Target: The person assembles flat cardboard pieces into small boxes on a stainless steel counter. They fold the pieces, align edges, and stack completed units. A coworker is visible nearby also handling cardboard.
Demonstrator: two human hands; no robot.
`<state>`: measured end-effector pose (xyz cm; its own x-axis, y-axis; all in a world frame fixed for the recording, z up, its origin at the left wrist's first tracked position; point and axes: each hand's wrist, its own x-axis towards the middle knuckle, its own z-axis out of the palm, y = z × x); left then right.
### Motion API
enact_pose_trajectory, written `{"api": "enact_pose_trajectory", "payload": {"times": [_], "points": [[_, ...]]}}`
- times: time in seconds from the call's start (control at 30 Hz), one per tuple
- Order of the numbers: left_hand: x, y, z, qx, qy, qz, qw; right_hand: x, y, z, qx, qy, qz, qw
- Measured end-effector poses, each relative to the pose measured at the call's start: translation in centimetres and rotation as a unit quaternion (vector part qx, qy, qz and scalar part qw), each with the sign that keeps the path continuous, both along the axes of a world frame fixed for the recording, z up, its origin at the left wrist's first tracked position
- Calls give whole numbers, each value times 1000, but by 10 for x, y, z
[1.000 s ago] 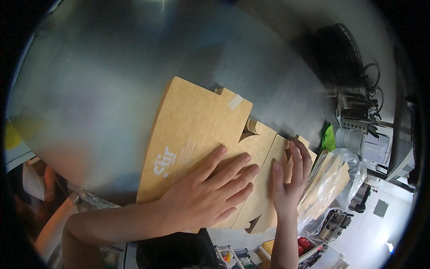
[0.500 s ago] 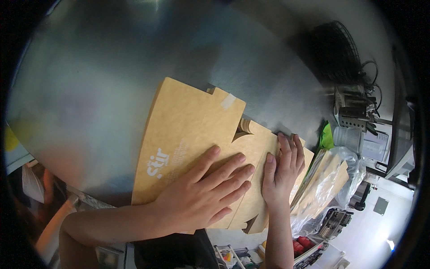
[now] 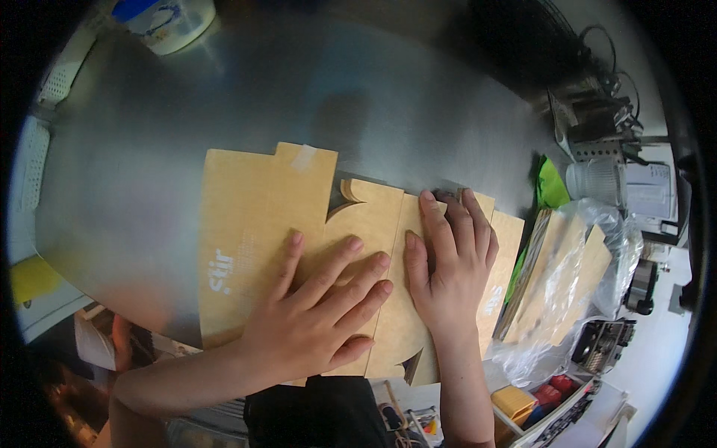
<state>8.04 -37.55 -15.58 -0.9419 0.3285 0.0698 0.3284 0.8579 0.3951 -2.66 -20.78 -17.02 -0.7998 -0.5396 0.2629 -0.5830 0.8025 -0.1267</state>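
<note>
A stack of flat brown cardboard box blanks (image 3: 254, 201) lies on the metal table just in front of me, with white print on its left panel and a strip of clear tape on its far edge. Curved notches in its layers show that several sheets are piled together. Spread flat over the middle of the top sheet is my left hand (image 3: 321, 310), its fingers apart. My right hand (image 3: 452, 272) rests on the panels farther right, fingers stretched toward the far edge and thumb apart. Neither hand is wrapped round anything.
The metal table (image 3: 149, 201) extends beyond the blanks. At right, more brown cardboard (image 3: 545, 276) sits in a clear plastic bag (image 3: 624, 254), near a green packet (image 3: 551, 184) and a clear ribbed container (image 3: 595, 181). A blue-lidded tub (image 3: 179, 24) stands at far left.
The view has shifted, bringing the blue-lidded tub into sight. In the picture the blanks sit farther left and straighter. My left hand's fingers are spread wider; both hands stay on the cardboard.
</note>
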Motion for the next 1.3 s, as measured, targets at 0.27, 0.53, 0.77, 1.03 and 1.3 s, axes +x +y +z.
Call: {"api": "enact_pose_trajectory", "payload": {"times": [0.27, 0.53, 0.77, 1.03, 1.3], "points": [[-8, 15, 1, 22, -30, 70, 997, -1, 2, 8, -24, -57, -7, 998], [-13, 18, 4, 12, -64, 116, 991, -2, 1, 8, -32, -68, -14, 997], [-8, 19, 9, -13, -50, 100, 994, 9, 38, 7, -178, 24, -130, 975], [-11, 24, 12, -18, -13, 86, 996, 47, 99, 37, -177, -245, -385, 872], [-1, 15, -17, -64, 75, 68, 993, 36, 126, 27, -420, -503, -250, 713]]}}
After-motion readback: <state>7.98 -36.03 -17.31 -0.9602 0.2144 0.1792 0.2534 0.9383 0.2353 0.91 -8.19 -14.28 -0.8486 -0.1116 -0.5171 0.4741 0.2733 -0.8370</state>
